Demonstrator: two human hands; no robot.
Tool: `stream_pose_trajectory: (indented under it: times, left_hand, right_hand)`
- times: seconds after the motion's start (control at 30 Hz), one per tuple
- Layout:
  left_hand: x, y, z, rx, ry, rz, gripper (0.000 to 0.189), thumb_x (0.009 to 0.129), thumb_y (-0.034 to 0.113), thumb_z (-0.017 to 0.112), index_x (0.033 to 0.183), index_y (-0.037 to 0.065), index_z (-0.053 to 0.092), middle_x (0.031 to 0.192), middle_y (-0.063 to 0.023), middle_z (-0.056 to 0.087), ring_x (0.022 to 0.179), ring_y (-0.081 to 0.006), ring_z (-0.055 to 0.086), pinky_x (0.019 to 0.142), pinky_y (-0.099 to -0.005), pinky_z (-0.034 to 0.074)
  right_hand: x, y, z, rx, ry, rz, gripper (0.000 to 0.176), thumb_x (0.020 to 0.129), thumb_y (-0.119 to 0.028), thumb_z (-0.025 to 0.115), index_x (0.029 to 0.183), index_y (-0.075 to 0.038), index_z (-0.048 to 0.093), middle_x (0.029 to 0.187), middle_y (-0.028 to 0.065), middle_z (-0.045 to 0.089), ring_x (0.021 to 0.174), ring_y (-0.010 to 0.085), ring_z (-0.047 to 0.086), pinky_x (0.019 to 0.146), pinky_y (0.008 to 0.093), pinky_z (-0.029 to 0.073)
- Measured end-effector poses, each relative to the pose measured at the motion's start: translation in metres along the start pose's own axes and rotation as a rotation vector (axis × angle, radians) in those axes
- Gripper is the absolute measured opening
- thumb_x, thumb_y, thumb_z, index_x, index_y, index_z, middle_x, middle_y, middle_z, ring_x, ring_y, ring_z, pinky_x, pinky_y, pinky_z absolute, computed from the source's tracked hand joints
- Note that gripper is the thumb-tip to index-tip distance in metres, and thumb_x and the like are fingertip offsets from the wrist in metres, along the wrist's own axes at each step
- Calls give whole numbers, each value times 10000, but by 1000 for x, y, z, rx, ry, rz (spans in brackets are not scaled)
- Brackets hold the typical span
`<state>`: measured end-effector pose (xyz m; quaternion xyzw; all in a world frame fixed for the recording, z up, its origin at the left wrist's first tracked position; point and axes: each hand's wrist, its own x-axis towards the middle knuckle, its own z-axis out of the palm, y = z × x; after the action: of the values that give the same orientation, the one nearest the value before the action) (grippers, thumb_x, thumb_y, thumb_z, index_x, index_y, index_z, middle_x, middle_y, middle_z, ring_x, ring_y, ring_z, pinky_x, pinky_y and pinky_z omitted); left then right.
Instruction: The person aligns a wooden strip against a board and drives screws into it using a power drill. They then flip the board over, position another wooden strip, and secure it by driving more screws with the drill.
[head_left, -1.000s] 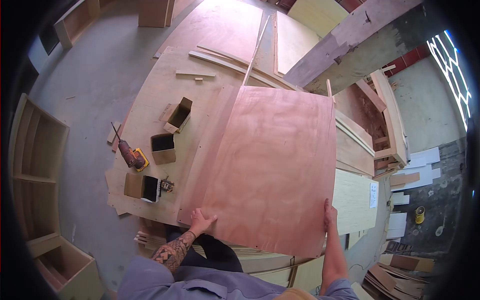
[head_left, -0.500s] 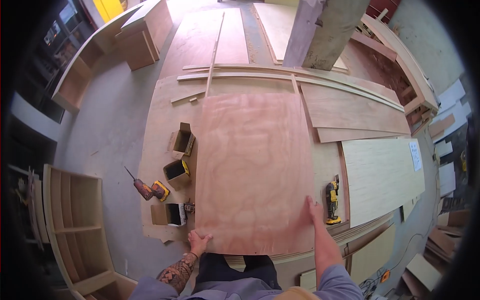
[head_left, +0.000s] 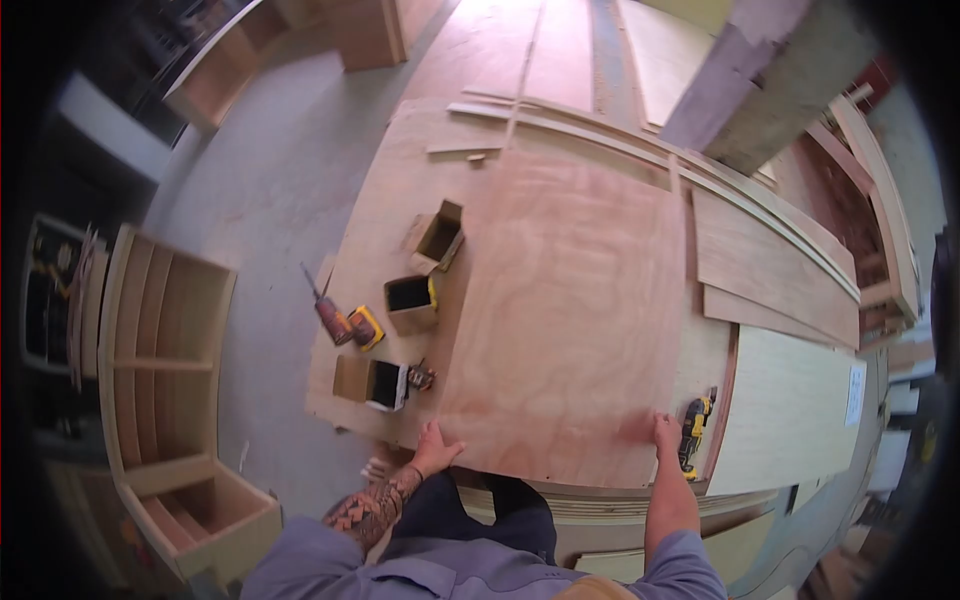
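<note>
A large reddish plywood panel lies flat on the worktable in front of me. At its near left corner is my left hand, closed on the edge with the thumb stretched along the top. My right hand grips the panel's right edge near the front, fingers curled. Just right of that hand, a yellow and black power tool lies on the table. Left of the panel are a cordless drill with a long bit, a loose yellow battery and several open cardboard boxes.
Long wood strips cross the table beyond the panel. More plywood sheets lie to the right. A concrete pillar rises at the far right. On the floor at left stands a wooden shelf unit.
My view has turned, shifting the scene right and tilting it. Both hands remain at the panel's near edges. The left hand's grip at the corner has shifted, its fingers now pointing forward.
</note>
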<state>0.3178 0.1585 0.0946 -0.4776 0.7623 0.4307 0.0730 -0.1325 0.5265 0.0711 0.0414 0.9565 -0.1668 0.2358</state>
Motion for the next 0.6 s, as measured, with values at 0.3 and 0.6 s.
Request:
stream_pose_trajectory:
  times: [0.3,0.6]
  left_hand:
    - [6,-3,-97,-210,496,136,304,937,127,703,1199,10,603,981,-136,633,896,-288,649,808,-401,542]
    - [237,10,-145,41,517,361,287,984,115,601,1260,33,603,1159,-224,615,1142,-423,618,1010,-494,532]
  right_hand:
    - [-133,-20,71,-32,32,-111,848,923,-348,761,1559,60,375,1549,380,393,1467,491,373,1241,510,312]
    - [-314,-71,152,0,-348,-97,755,925,-415,767,1485,22,512,1400,314,569,1360,460,505,1157,521,400]
